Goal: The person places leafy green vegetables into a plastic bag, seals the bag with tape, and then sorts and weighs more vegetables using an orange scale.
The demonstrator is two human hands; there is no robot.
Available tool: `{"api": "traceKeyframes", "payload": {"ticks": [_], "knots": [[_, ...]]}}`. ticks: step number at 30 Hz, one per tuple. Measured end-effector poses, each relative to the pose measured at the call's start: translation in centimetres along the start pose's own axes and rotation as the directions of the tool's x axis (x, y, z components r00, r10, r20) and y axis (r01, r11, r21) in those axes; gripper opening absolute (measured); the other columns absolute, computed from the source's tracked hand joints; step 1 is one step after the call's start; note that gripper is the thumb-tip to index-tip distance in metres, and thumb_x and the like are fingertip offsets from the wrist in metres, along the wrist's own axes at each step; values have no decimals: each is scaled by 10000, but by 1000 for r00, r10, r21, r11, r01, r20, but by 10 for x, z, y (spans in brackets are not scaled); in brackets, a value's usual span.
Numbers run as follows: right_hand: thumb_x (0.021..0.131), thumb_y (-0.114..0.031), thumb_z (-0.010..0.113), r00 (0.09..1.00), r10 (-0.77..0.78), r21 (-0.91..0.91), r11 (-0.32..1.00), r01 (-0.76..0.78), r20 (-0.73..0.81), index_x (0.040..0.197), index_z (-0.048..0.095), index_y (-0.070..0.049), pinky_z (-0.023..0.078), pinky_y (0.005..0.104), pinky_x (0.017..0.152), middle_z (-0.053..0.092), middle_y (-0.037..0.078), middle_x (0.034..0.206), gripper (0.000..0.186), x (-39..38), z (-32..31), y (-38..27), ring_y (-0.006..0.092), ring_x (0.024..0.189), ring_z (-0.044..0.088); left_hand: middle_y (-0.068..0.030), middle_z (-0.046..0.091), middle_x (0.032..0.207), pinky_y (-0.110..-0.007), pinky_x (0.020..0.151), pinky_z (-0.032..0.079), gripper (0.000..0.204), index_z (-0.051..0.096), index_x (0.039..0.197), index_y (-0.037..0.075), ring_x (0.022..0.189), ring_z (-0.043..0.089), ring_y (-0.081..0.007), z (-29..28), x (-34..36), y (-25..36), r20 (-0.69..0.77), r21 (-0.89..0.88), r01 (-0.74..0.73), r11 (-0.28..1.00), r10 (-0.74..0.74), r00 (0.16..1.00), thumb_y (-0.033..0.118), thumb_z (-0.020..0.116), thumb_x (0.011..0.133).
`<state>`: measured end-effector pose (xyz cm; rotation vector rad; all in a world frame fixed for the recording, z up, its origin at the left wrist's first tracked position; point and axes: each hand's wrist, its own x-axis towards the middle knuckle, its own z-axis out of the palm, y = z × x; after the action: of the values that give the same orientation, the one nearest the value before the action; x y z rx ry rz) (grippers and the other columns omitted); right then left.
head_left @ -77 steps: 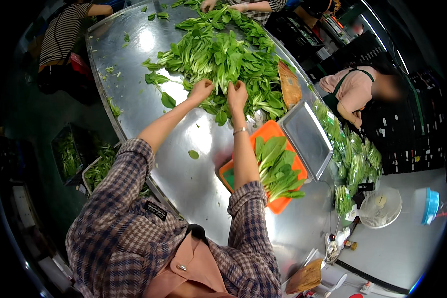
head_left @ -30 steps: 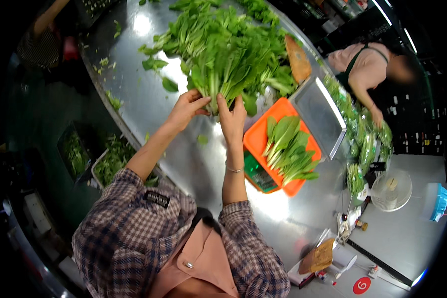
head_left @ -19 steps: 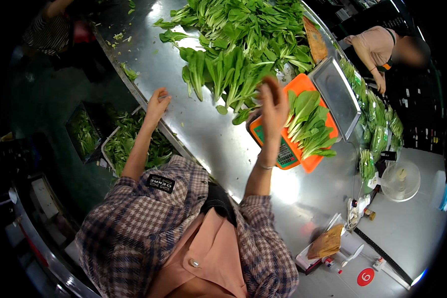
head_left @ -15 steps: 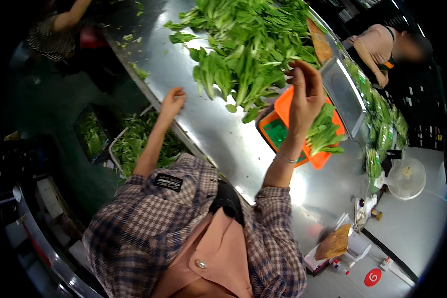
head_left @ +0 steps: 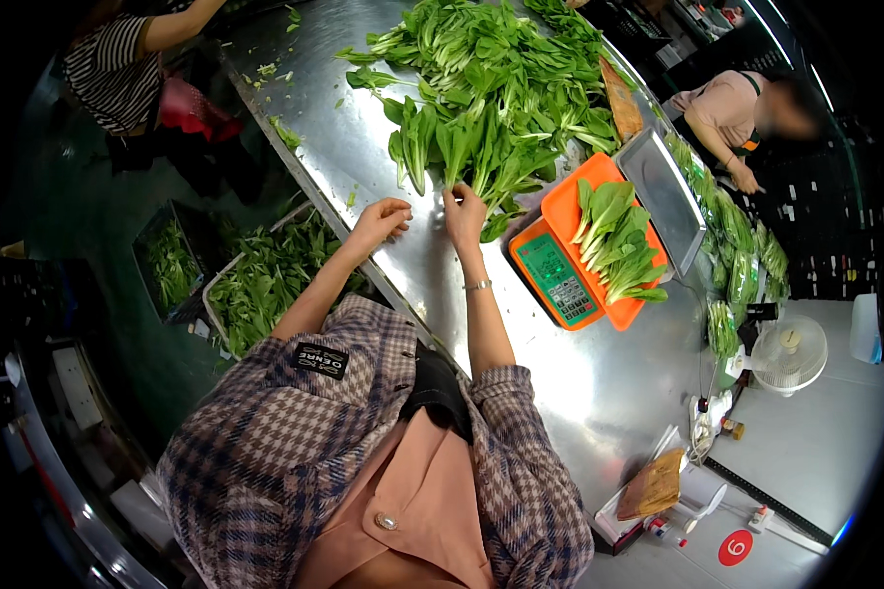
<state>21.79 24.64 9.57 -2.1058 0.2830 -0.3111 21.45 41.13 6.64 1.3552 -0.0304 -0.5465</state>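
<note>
left of the scale (head_left: 563, 285), my right hand (head_left: 464, 216) pinches greens (head_left: 459, 147); i'd press lightly against bruising. my left hand (head_left: 381, 226) hangs loose, empty.

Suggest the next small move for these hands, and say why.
Probably bring the left hand in to the leafy greens: the right hand is at their stem ends, while the left hand is apart from them and holds nothing visible.
</note>
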Motion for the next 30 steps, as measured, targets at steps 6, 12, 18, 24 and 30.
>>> {"api": "traceKeyframes", "payload": {"ticks": [6,12,18,24,30], "knots": [[795,-117,561,939,38,453,869,-200,342,928,588,56,451,201,528,605,80,730,220,-40,18,-27,101,583,549,-51,593,892,-226,685,463,261,543,1018,-4,802,570,-121,-4,-6,14,60,-384,63,921,-44,997,174,546,827],[818,-131,557,921,148,759,528,-381,360,984,585,23,473,199,574,604,70,837,228,-46,43,-50,98,687,562,-59,596,877,-253,740,481,177,577,951,0,808,574,-133,-22,-16,22,-93,-563,-137,815,103,990,118,534,828],[822,-145,550,923,157,763,523,-380,352,928,590,22,454,205,560,570,32,739,202,-37,50,-46,82,613,522,-157,569,1009,-333,832,468,213,516,1026,-33,957,554,-231,-53,-23,35,-219,-585,-345,734,266,939,83,471,852],[736,-249,626,987,-146,-297,941,159,68,842,588,28,455,344,641,593,144,788,298,-19,42,-32,287,719,585,-166,571,956,-361,815,472,205,462,1017,-26,901,571,-251,-111,-41,51,-356,-481,-419,770,265,896,84,470,844],[762,-190,597,987,86,51,994,-93,133,857,554,34,436,306,546,572,101,685,247,25,33,23,226,582,541,-154,552,980,-361,788,485,262,425,1072,-15,899,568,-246,-65,-34,41,-179,-360,-135,923,73,981,63,470,826]]}}
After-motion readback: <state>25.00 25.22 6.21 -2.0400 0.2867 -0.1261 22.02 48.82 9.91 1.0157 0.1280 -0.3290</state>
